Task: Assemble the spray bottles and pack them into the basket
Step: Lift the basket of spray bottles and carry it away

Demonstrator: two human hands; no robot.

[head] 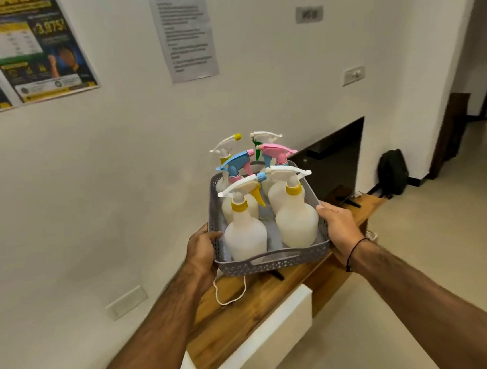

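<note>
My left hand (202, 245) and right hand (340, 228) grip the grey basket (273, 263) by its sides, fingers curled; the rear spray bottles (245, 234) are half hidden.

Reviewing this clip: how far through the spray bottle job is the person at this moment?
Nearly finished, it seems. Done: six bottles stand in the grey basket, each with a trigger head fitted. In hand: the left hand and right hand grip the basket's sides, holding it above the wooden bench. Left: no loose bottles or heads show, so probably only setting the basket down.
</note>
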